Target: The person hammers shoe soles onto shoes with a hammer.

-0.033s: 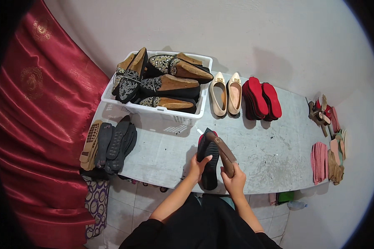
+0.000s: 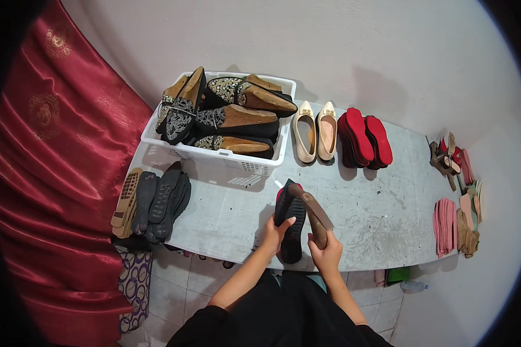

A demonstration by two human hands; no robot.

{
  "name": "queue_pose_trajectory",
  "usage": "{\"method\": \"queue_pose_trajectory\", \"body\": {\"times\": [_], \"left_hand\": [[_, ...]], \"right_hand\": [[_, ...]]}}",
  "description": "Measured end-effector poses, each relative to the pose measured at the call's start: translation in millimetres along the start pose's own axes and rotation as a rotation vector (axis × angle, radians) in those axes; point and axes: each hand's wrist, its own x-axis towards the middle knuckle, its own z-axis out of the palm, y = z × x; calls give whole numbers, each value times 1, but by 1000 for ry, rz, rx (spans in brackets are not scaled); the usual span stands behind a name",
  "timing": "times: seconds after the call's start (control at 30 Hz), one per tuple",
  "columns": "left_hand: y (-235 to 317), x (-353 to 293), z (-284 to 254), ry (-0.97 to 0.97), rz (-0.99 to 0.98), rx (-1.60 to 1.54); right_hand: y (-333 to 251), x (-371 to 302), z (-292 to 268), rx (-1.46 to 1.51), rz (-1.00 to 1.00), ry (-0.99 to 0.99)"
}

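My left hand [image 2: 273, 232] is wrapped round a black shoe [image 2: 292, 231] at the table's near edge, with the thumb across its ribbed sole. The shoe lies sole up, toe away from me, and a bit of red shows along its left edge near the toe. In my right hand [image 2: 328, 252] is the handle of a hammer [image 2: 315, 213] with a long brown head. One end of that head is at the shoe's toe; whether it touches I cannot tell.
Behind stands a white basket [image 2: 214, 151] of patterned shoes on wooden lasts. Beside it are cream flats [image 2: 304, 136] and red soles [image 2: 359, 139]. Black and tan soles [image 2: 167, 199] are stacked at the left, pink pieces [image 2: 444, 228] at the right. A red curtain [image 2: 69, 173] hangs left.
The hammer head has shifted very slightly at its near end. Both hands and the shoe stay almost in place.
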Motion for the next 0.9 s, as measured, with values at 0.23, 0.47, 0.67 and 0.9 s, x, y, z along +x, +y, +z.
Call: {"method": "queue_pose_trajectory", "body": {"times": [0.23, 0.47, 0.67, 0.9], "left_hand": [[5, 7, -2, -25, -57, 161], [26, -2, 16, -61, -13, 42], [35, -2, 13, -185, 48, -55], [40, 4, 17, -83, 50, -21]], "right_hand": [[-7, 6, -2, -63, -60, 44], [4, 7, 1, -67, -158, 27], [-3, 5, 0, 23, -219, 45], [-4, 12, -1, 108, -211, 91]]}}
